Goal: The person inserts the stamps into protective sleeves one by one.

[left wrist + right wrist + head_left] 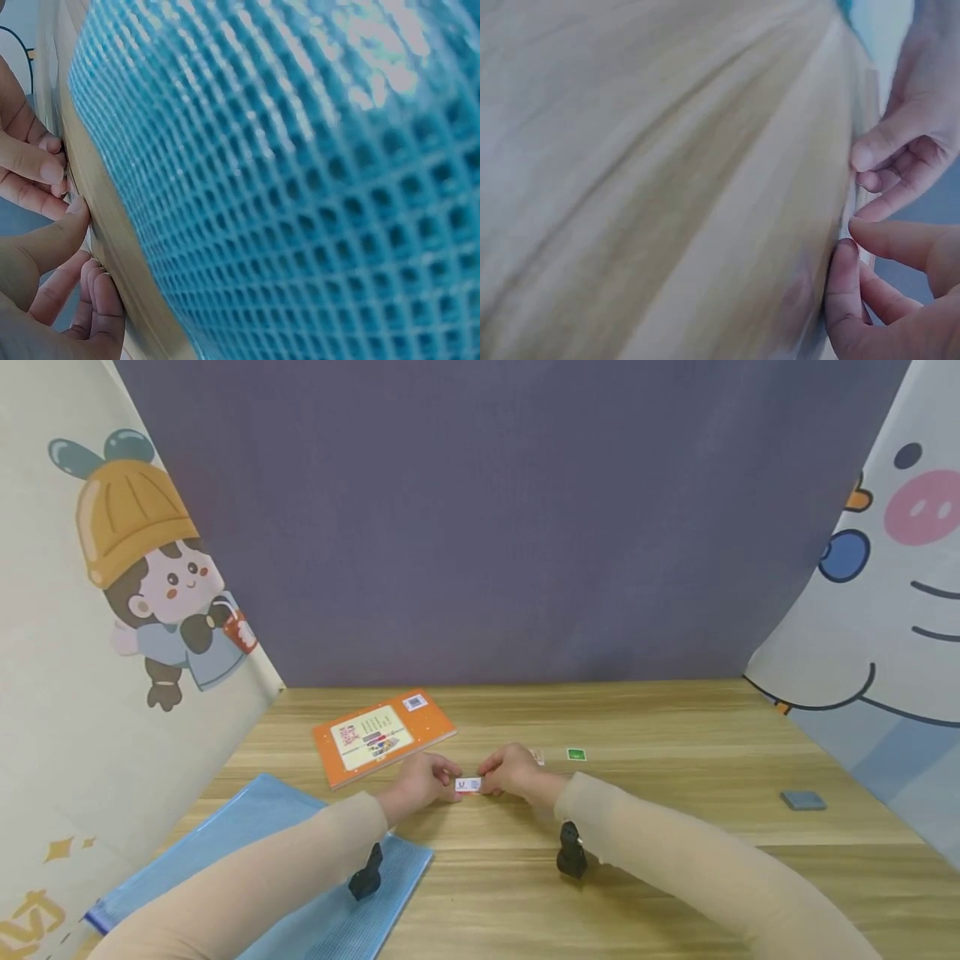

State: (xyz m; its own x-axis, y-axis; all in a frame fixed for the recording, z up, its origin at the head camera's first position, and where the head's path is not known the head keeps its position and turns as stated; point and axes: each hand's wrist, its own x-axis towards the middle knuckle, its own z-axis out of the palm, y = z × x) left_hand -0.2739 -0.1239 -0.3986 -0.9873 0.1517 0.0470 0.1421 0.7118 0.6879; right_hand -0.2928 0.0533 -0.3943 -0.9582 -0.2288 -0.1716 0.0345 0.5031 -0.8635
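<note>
Between my two hands is a small white card [468, 785] printed with a dark letter U and fine print, with a strip of red-orange along its lower edge. My left hand [422, 783] pinches its left end; in the left wrist view the thumb [64, 236] of that hand shows close up. At the right end, my right hand [517, 768] grips it between thumb and fingers. Both hands are low over the wooden table [510, 893]. From the right wrist view, the right fingers [844, 289] meet the card, seen almost edge-on.
An orange booklet [435, 714] lies behind the left hand. A blue mesh pouch [300, 935] spreads under the left forearm. Past the right hand are a small green card [576, 754] and a partly covered pale card [537, 756]. A flat grey block [802, 800] sits far right.
</note>
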